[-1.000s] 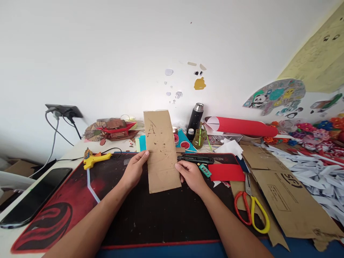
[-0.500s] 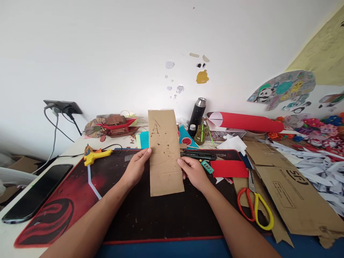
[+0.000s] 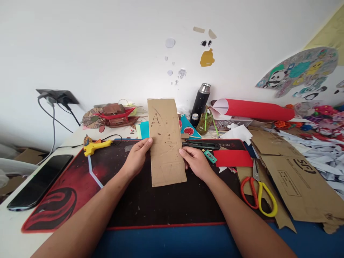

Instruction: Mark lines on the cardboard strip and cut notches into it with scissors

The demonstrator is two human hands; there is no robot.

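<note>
A tall brown cardboard piece point(image 3: 165, 157) with scratched marks and a letter A near its top is held up over the dark mat. Its left edge is pinched by my left hand point(image 3: 138, 156), thumb on the front face. My right hand point(image 3: 196, 163) grips the right edge a little lower, thumb in front and fingers partly hidden behind. Beyond the cardboard, to the right, lie a black cutter-like tool point(image 3: 201, 144), a small green item point(image 3: 210, 156) and a red paper strip point(image 3: 233, 158).
The mat point(image 3: 166, 211) carries a yellow glue gun point(image 3: 96, 146) at left. A phone point(image 3: 40, 182) lies farther left. Scissors point(image 3: 259, 193) and cardboard sheets point(image 3: 295, 186) are at right. A black flask point(image 3: 201, 99) and red roll point(image 3: 258, 110) stand near the wall.
The view has tilted down slightly, so the wall items and table objects sit differently in the frame. Both hands still hold the cardboard, in nearly the same pose.
</note>
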